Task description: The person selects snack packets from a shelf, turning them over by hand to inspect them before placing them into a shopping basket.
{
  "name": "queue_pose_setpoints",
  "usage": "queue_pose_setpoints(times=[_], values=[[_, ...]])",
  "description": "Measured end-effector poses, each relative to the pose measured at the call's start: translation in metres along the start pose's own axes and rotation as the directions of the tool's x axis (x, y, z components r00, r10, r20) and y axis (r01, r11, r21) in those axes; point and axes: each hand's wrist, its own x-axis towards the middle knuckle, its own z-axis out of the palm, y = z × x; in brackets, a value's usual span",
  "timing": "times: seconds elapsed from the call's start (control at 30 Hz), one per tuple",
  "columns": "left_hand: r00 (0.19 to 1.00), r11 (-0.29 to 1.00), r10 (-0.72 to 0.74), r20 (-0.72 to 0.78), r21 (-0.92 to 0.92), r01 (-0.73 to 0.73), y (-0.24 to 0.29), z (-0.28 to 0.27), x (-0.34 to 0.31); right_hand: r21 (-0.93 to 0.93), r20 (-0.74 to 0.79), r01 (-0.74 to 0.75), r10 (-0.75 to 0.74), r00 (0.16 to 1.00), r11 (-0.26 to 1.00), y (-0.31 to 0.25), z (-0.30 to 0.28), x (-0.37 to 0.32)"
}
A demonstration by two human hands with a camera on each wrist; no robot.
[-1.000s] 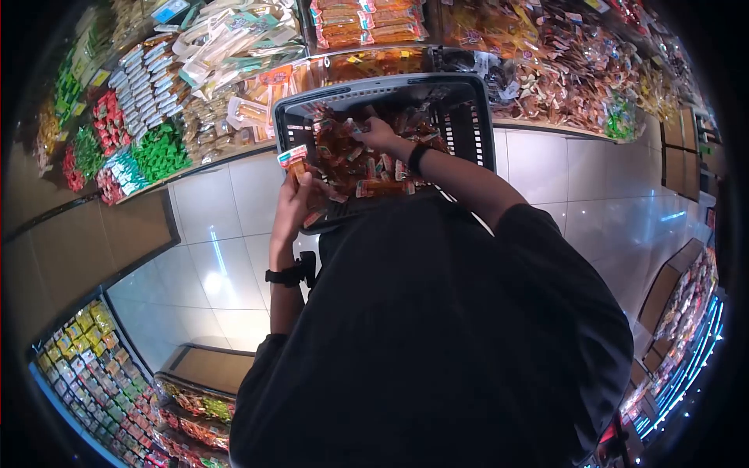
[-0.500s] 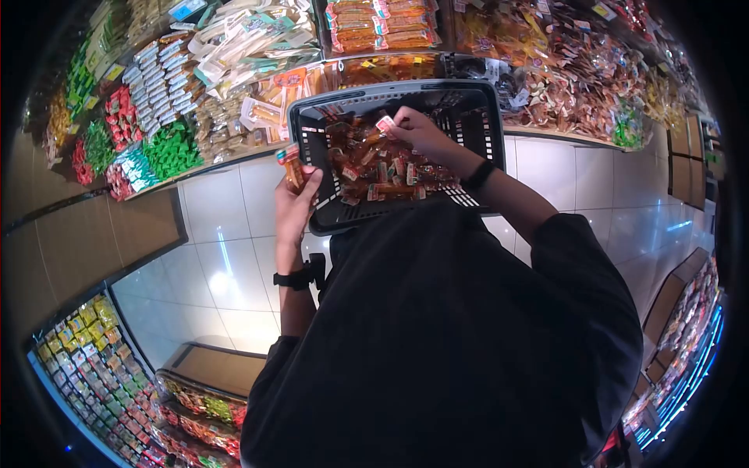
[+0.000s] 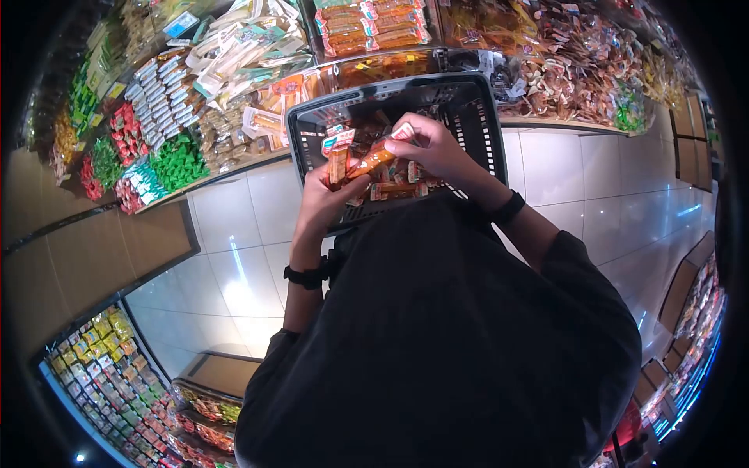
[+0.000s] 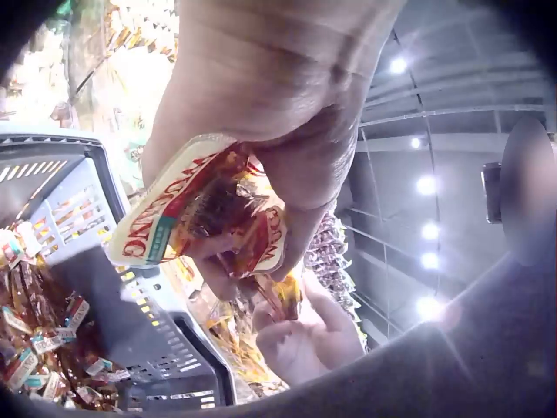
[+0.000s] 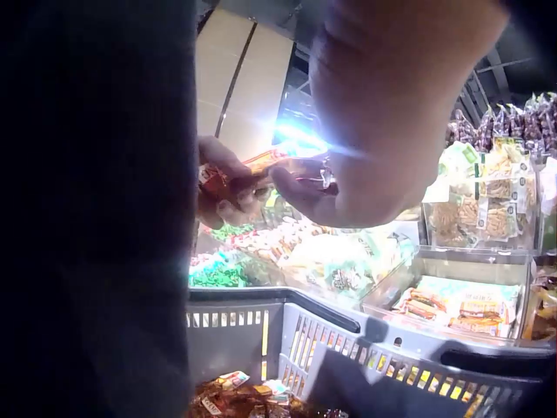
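My left hand (image 3: 321,201) grips a snack packet (image 3: 337,160) upright at the basket's left side, its white-and-red label end on top. In the left wrist view, wrapped packets (image 4: 196,205) with red lettering show under the palm. My right hand (image 3: 437,156) pinches another orange-brown snack packet (image 3: 376,160) by its label end. That packet slants down to the left, its far end at the left fingers. Both hands are over a dark shopping basket (image 3: 474,117). Inside it lie many similar packets (image 3: 398,189) in a loose heap, partly hidden by the hands.
Beyond the basket runs a display of bagged snacks: green packets (image 3: 178,152), silver packets (image 3: 160,90), long pale packs (image 3: 250,54) and a bin of orange packs (image 3: 370,27). Tiled floor (image 3: 546,168) lies to the right. More stocked shelves (image 3: 101,374) stand at the lower left.
My right hand has lifted a packet out of the basket's heap and brought it left toward the left hand. The left hand, still holding its packet, has moved right over the basket.
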Motion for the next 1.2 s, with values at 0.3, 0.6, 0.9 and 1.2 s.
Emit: queue_pose_setpoints(times=[0.3, 0.6, 0.9, 1.2], values=[[0.994, 0.978, -0.055, 0.09, -0.194, 0.072, 0.011, -0.002, -0.009, -0.218, 0.13, 0.295, -0.272, 0.954, 0.931, 0.007, -0.002, 0.0], [0.998, 0.996, 0.053, 0.016, -0.074, -0.052, 0.007, 0.001, -0.008, -0.086, 0.042, -0.094, 0.098, 0.994, 0.992, -0.02, 0.0, -0.012], [0.971, 0.973, 0.227, -0.072, 0.052, -0.224, 0.024, 0.009, -0.02, 0.335, 0.06, -0.086, 0.069, 0.996, 0.938, -0.015, 0.001, -0.013], [0.972, 0.972, 0.233, -0.037, 0.03, -0.232, 0.031, 0.018, -0.02, 0.153, 0.023, 0.04, -0.044, 0.999, 0.987, -0.024, 0.015, -0.023]])
